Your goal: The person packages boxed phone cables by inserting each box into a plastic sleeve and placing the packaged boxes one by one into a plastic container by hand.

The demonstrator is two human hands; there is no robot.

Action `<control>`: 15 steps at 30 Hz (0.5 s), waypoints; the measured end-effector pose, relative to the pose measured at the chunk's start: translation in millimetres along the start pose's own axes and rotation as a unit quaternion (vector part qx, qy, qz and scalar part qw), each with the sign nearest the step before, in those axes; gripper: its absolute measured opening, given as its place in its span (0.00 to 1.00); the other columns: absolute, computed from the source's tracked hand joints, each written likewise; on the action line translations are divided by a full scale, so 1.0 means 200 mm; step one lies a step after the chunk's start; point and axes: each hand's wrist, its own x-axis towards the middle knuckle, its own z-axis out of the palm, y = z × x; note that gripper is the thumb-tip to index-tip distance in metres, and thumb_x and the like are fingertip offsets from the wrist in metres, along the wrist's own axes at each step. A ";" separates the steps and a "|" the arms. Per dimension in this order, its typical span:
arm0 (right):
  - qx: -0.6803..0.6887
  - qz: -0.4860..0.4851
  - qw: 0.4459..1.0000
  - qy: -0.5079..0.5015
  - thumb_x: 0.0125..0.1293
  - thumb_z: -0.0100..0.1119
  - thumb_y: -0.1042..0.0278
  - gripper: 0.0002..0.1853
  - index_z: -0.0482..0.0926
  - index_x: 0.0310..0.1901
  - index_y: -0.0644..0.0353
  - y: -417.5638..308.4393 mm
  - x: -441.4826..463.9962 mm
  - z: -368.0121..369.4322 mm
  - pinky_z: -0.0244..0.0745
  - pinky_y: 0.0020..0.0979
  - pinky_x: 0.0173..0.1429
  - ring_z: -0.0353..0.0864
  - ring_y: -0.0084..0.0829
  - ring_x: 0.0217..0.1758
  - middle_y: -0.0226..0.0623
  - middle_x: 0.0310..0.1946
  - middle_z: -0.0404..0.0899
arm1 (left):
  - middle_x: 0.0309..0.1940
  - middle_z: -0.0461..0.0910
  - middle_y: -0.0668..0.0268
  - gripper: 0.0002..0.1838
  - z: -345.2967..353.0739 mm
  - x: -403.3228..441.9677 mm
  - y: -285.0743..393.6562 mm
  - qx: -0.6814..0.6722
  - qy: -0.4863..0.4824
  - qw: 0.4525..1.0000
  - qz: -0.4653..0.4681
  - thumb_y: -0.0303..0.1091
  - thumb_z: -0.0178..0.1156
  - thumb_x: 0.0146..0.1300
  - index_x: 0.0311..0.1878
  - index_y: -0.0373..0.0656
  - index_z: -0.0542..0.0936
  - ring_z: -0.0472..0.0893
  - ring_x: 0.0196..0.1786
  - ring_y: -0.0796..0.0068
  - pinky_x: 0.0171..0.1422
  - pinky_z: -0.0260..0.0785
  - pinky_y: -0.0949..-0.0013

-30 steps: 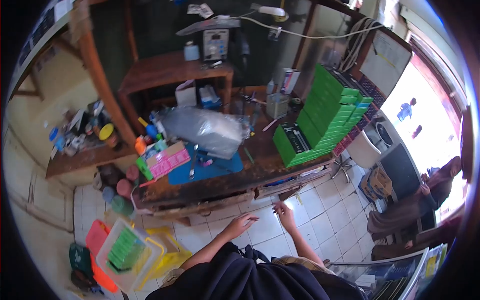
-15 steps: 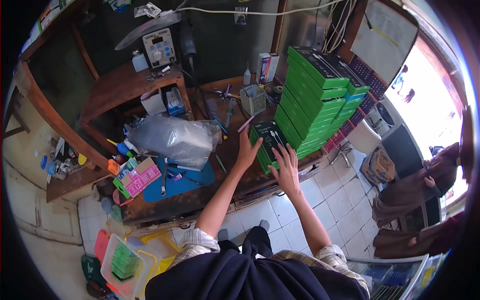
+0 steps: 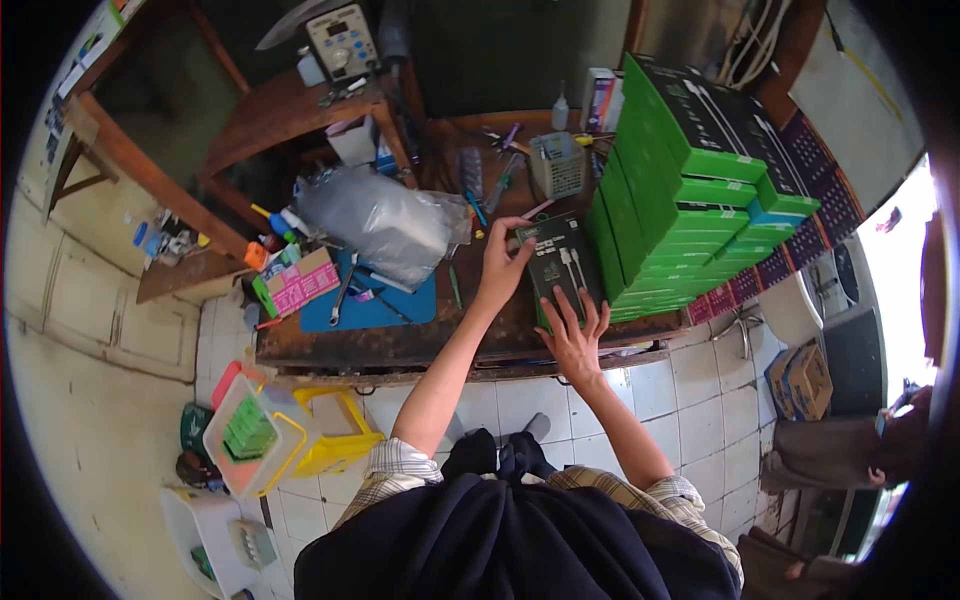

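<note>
A flat black and green charging-cable box [image 3: 553, 262], printed with white cables, lies on the wooden workbench [image 3: 470, 330] before me. My left hand [image 3: 506, 262] is at its upper left corner, thumb and fingers bent around the edge there. My right hand [image 3: 574, 335] rests on the lower part of the lid with fingers spread. Directly right of it rises a tall stack of similar green boxes [image 3: 660, 200]. Whether more boxes lie under the one I touch is hard to tell.
Left on the bench are a clear plastic bag [image 3: 385, 225], a blue mat [image 3: 400, 305] and a pink carton [image 3: 305, 282]. A small basket [image 3: 557, 165] stands behind. On the floor at left is a tub [image 3: 250, 440] with green boxes; people stand at far right.
The view has shifted, bringing the bench and stack closer. My left hand has moved to the box's upper corner, and my right hand lies flatter on its lid.
</note>
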 end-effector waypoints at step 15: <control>0.229 -0.155 0.961 -0.019 0.43 0.70 0.67 0.29 0.74 0.51 0.44 -0.61 0.37 -0.02 0.49 0.60 0.63 0.47 0.57 0.67 0.40 0.61 0.59 | 0.46 0.67 0.67 0.10 -0.83 -0.55 0.34 -0.044 0.242 0.969 0.018 0.28 0.52 0.64 0.47 0.39 0.68 0.70 0.44 0.80 0.47 0.64 0.77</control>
